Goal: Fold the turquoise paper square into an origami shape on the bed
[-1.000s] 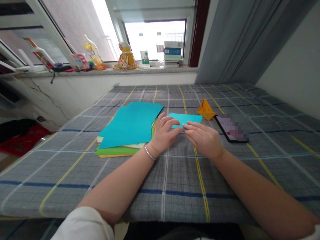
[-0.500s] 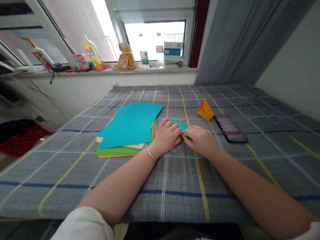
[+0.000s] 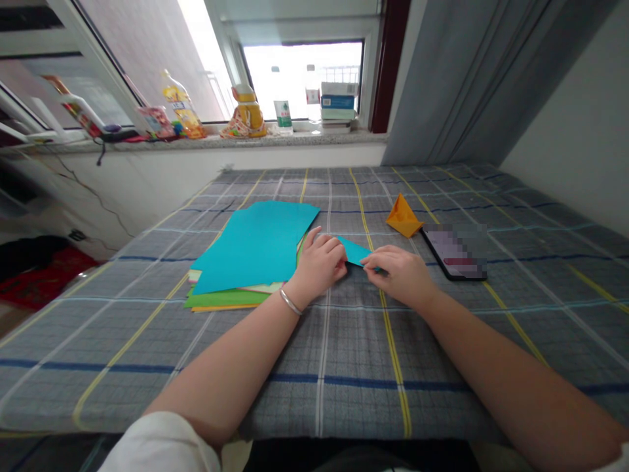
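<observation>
A small folded piece of teal paper (image 3: 354, 252) lies on the grey plaid cloth (image 3: 344, 341) between my hands. My left hand (image 3: 318, 263), a silver bangle on its wrist, rests curled on the paper's left end and presses it down. My right hand (image 3: 400, 273) pinches the paper's right end with fingers closed. Most of the paper is hidden under both hands.
A stack of coloured sheets (image 3: 246, 252) with a teal one on top lies left of my hands. A folded orange paper shape (image 3: 403, 215) and a phone (image 3: 455, 251) lie to the right. Bottles and boxes stand on the windowsill (image 3: 255, 139) beyond.
The teal paper has been folded smaller: a wide flat piece a second ago, now only a small triangle shows. Both hands have closed in on it and pressed it down.
</observation>
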{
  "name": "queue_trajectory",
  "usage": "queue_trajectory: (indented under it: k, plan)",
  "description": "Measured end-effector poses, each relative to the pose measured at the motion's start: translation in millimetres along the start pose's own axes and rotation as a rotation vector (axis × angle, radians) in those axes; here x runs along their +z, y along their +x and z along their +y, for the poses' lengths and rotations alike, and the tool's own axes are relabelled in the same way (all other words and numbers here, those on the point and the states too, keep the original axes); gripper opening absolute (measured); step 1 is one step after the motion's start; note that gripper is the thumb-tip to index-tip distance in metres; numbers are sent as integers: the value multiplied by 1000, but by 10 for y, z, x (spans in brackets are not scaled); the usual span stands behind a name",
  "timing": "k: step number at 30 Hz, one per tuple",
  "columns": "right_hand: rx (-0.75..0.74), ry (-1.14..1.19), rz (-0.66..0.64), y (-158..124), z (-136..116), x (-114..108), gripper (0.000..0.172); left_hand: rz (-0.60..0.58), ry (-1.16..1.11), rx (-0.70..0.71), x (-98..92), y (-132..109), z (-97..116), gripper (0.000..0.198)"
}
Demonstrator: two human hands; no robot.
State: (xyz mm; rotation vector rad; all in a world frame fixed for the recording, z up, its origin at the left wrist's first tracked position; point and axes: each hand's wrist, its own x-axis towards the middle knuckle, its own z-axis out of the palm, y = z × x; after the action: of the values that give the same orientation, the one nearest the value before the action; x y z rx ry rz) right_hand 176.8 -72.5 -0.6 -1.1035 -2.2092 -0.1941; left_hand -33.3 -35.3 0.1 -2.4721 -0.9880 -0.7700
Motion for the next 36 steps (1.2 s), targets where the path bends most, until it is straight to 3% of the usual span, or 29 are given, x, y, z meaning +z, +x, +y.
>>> queue_trajectory:
  k: [7,13,22,36]
  plan:
    - [68,76,57,6,26,-23,12,12,-84,-60,-9,-8,-41,6]
    - [49,19,9,14,-63,-11,12,34,-94,64,-55,18,76,9]
    - [31,-163,-43,60,-178,31,15,62,-20,90,-8,30,119,12]
    - [99,84,5,9,46,-53,12,-22,6,-48,-67,-20,-181,7]
